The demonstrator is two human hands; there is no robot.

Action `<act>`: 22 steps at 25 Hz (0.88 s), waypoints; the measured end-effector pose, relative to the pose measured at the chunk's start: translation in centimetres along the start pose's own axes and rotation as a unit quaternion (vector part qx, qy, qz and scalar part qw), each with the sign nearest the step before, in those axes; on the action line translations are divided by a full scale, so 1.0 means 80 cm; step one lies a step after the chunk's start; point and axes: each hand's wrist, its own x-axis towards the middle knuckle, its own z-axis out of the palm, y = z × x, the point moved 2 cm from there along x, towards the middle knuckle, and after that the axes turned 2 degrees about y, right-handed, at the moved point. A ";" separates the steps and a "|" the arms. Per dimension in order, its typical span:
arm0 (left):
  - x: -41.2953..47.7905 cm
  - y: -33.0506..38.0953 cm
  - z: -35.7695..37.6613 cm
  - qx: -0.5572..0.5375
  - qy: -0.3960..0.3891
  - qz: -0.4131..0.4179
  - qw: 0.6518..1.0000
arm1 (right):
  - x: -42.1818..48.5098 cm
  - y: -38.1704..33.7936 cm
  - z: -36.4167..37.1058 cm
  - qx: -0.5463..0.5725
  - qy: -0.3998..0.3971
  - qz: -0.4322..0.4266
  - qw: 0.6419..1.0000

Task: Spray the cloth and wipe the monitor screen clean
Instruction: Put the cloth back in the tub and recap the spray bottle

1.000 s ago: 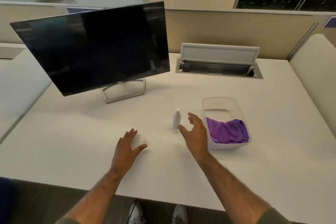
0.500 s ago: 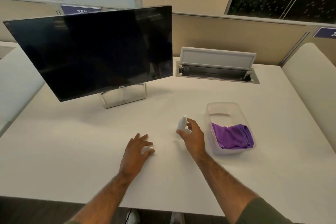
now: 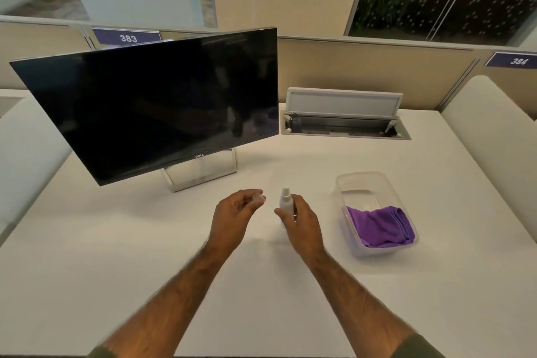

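Observation:
A small white spray bottle (image 3: 285, 201) stands upright in my right hand (image 3: 302, 222), whose fingers wrap its lower part just above the white desk (image 3: 116, 256). My left hand (image 3: 235, 213) pinches the bottle's small clear cap (image 3: 258, 197) at its fingertips, a little left of the nozzle. A folded purple cloth (image 3: 379, 225) lies in the near end of a clear plastic tub (image 3: 363, 183) to the right of my hands. The dark monitor screen (image 3: 157, 107) stands tilted at the back left on a silver stand (image 3: 200, 174).
An open cable hatch (image 3: 344, 115) with a raised lid sits in the desk behind the tub. Beige partition walls (image 3: 363, 70) close off the back. Padded white dividers (image 3: 494, 136) flank the desk on both sides.
My right hand closed on the spray bottle and lifted it. My left hand picked the clear cap off the desk and raised it beside the nozzle. The view tilted up.

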 end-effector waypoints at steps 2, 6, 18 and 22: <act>0.012 0.017 0.000 -0.026 -0.003 0.003 1.000 | -0.006 -0.012 0.005 -0.015 -0.006 -0.018 1.000; 0.027 0.039 0.000 -0.022 -0.021 0.022 0.999 | -0.011 -0.033 0.002 -0.069 0.002 -0.041 0.997; 0.029 0.061 0.005 -0.004 -0.091 0.059 0.994 | -0.032 -0.075 -0.025 -0.107 0.020 -0.024 0.994; 0.031 0.072 0.019 0.012 -0.120 0.076 0.990 | -0.031 -0.069 -0.039 -0.050 0.030 -0.024 0.998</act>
